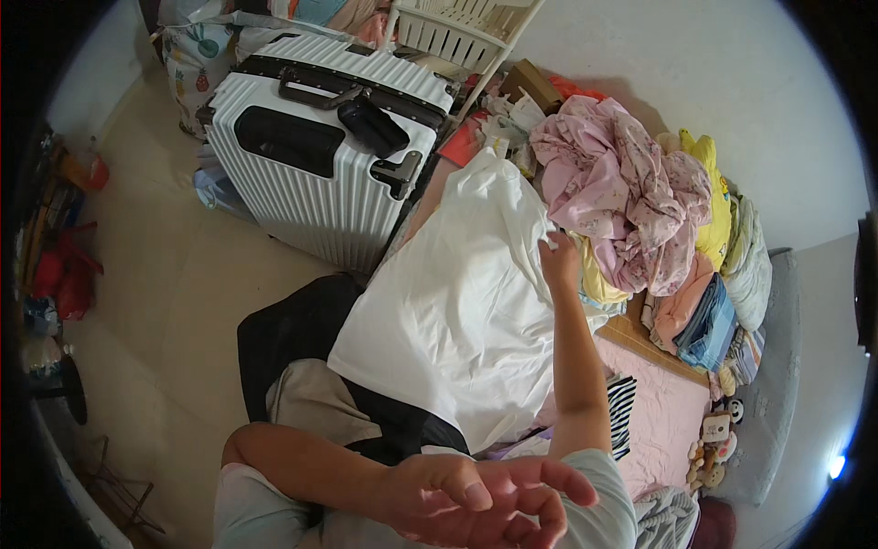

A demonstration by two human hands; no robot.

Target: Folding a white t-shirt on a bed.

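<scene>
A white cloth garment (473,295) lies spread out before me, its wrinkled surface reaching over the bed's edge side. My right hand (561,259) is stretched out to its right border, with fingers curled at the fabric; whether they pinch it is too small to tell. Close to the camera, my left hand (487,501) is palm up with loosely bent fingers apart and nothing in it. Below the white garment lie black cloth (295,322) and a beige piece (319,398). A black-and-white striped cloth (622,415) shows just right of my right forearm.
A white ribbed suitcase (309,178) with a black pouch (374,127) on top stands at upper left. Bunched pink floral bedding (617,185), a yellow pillow (713,199) and folded clothes (703,329) are piled along the wall. Plush toys (717,439) sit by the grey headboard (768,384).
</scene>
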